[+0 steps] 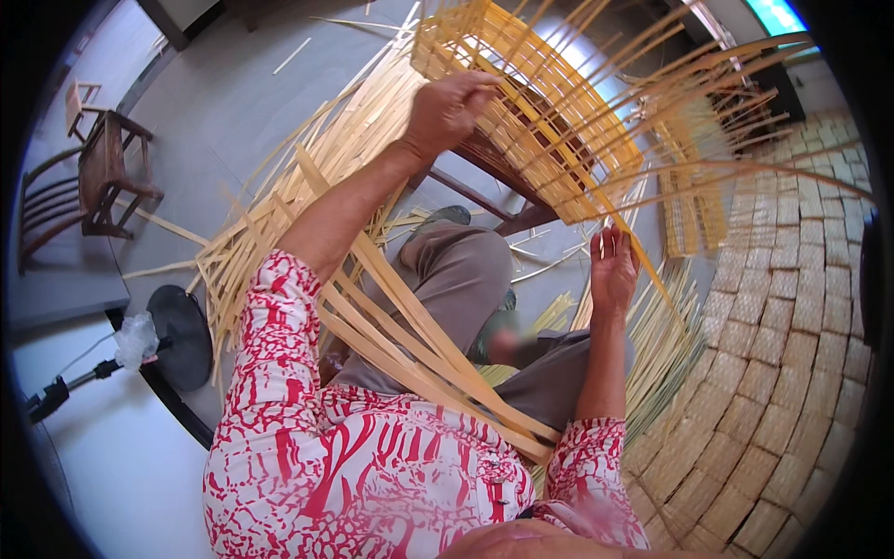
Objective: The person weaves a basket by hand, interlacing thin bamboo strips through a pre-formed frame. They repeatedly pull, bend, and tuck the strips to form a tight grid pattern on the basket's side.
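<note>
grey floor [214, 102] | dark wooden chair [116, 172] left | smaller seat [82, 104] beyond | bright blue-green panel [778, 17] upper right

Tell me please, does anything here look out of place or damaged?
One strip lies alone on the floor, apart from the pile. Crumpled plastic at the black stand also looks odd, unlike everything around it. The basket shows no clear damage; it seems only unfinished.

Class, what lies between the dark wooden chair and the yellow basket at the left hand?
In the head view, from the chair toward the basket, grey floor comes first, then a heap of pale strips, then the left hand.
</note>
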### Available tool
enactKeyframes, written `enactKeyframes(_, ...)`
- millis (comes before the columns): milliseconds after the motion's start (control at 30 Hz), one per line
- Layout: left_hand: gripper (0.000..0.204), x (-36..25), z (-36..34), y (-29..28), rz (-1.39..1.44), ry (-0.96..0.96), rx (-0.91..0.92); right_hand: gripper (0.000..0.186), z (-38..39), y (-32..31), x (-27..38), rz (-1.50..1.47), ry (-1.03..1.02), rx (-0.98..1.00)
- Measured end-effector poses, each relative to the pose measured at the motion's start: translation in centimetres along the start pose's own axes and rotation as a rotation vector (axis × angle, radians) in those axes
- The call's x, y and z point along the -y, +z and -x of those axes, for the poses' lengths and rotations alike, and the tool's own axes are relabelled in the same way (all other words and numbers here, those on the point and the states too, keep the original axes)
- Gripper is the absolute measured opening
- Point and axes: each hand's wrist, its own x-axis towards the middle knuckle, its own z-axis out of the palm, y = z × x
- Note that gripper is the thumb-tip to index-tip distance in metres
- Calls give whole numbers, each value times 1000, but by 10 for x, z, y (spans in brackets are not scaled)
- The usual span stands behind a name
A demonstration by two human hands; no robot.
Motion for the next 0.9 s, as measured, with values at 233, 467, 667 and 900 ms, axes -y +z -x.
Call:
enactKeyframes(233, 18, -9, -28, 13, -244, 67, 162, 17, 5, 6, 1, 100, -60, 5)
enactKeyframes(467, 16, 19, -13, 29, -260, 27, 112, 16, 2, 5, -11, 105, -31, -27)
enactKeyframes(667, 14, 22, -6, 44, -247, -35, 103, 15, 2, -1, -6, 17, 21, -61)
enactKeyframes(900, 9, -20, 28, 18, -70, 27, 154, 19, -12, 18, -19, 51, 23, 3)
